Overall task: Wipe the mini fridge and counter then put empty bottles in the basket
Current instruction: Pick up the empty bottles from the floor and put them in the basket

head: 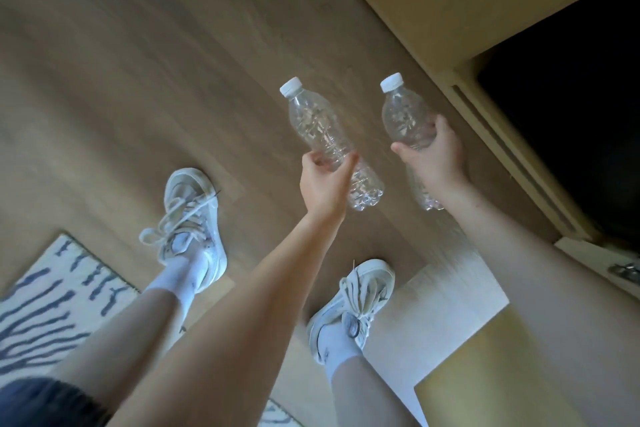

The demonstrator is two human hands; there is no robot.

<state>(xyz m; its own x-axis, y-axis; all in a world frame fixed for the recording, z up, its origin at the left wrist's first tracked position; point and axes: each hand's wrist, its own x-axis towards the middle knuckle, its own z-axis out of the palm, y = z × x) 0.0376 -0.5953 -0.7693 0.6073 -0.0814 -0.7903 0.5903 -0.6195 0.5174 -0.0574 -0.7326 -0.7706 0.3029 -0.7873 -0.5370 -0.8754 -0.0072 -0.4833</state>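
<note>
Two empty bottles up over the floor (pixel 138 80), your left grip (pixel 323 184) curled round the left bottle (pixel 322 125), right grip (pixel 438 156) round the right bottle (pixel 403 114): thin slick plastic, so slacken and you could drop one.

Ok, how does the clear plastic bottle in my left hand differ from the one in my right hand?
The clear plastic bottle in the left hand leans further to the left than the clear plastic bottle in the right hand. The left hand covers little of its bottle; the right hand hides more of its own. Both look empty, with white caps on.
</note>
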